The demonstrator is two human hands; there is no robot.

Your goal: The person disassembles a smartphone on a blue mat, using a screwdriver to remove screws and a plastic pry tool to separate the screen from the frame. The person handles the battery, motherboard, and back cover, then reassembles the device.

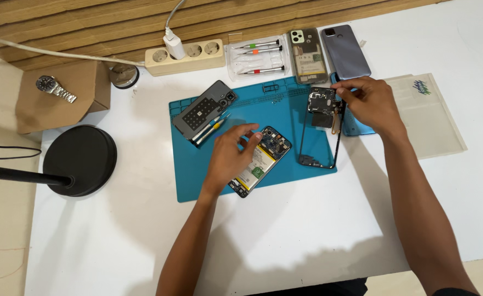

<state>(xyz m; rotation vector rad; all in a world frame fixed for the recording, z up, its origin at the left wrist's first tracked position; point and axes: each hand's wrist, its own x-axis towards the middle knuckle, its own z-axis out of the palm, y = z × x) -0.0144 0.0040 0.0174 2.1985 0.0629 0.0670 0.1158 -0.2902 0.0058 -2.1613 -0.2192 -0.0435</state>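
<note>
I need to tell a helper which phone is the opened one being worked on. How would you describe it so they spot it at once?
Start at the teal work mat in the middle of the white table. Near its lower middle, under the left hand, lies the opened phone, slanted. Unlike the two closed phones above the mat, its yellow-white battery and dark circuit board are exposed.

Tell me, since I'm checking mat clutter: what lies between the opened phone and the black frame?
Only bare blue mat separates the opened phone from the black frame in the head view.
</note>
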